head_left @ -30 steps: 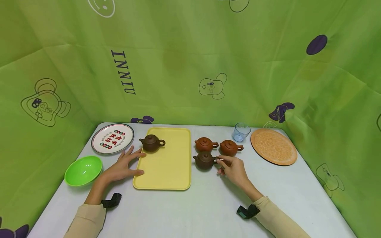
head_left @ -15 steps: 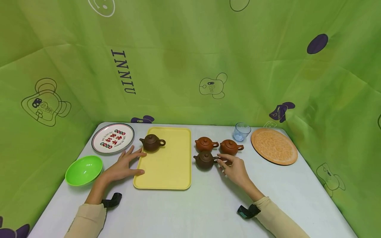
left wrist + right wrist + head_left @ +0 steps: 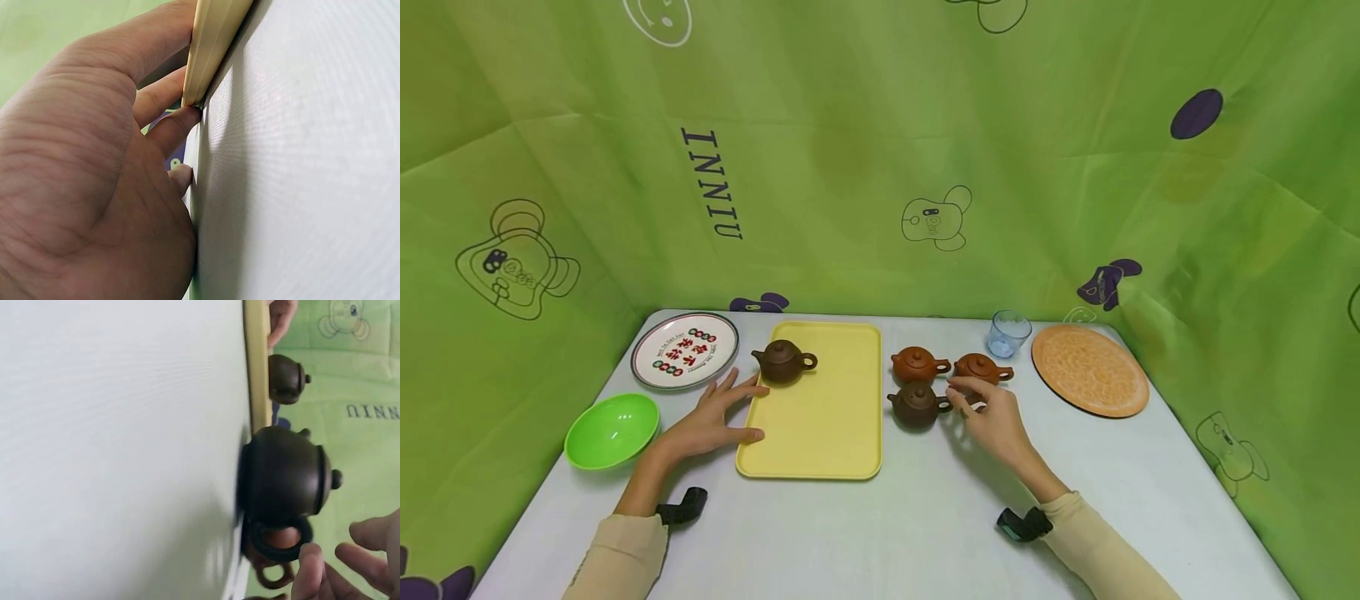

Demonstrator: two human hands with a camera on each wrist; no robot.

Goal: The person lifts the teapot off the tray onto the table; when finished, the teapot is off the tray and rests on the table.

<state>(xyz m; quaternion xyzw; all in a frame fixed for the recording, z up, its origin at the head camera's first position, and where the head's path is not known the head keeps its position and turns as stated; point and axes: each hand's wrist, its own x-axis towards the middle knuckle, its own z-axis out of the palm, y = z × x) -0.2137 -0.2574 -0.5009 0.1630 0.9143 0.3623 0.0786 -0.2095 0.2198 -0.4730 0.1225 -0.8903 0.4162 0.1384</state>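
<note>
My left hand (image 3: 706,421) lies at the left edge of a yellow tray (image 3: 820,433), fingers spread and thumb and fingertips against its rim; the left wrist view shows them along the tray's side (image 3: 215,50). On the tray's back left stands a dark brown teapot (image 3: 781,362). A second dark brown teapot (image 3: 915,406) stands upright on the white table right of the tray. My right hand (image 3: 992,417) is just behind and right of that teapot's handle (image 3: 281,550), thumb and fingers apart, one fingertip close beside the handle in the right wrist view.
Two reddish-brown teapots, one left (image 3: 916,364) and one right (image 3: 977,369), stand behind the dark one. Farther right are a clear blue glass (image 3: 1007,335) and a round tan mat (image 3: 1090,371). A patterned plate (image 3: 681,350) and a green bowl (image 3: 612,431) lie left.
My right hand has loosened from the dark teapot's handle and shifted slightly up and back, thumb and fingers parting. The teapot and my left hand stay in place.
</note>
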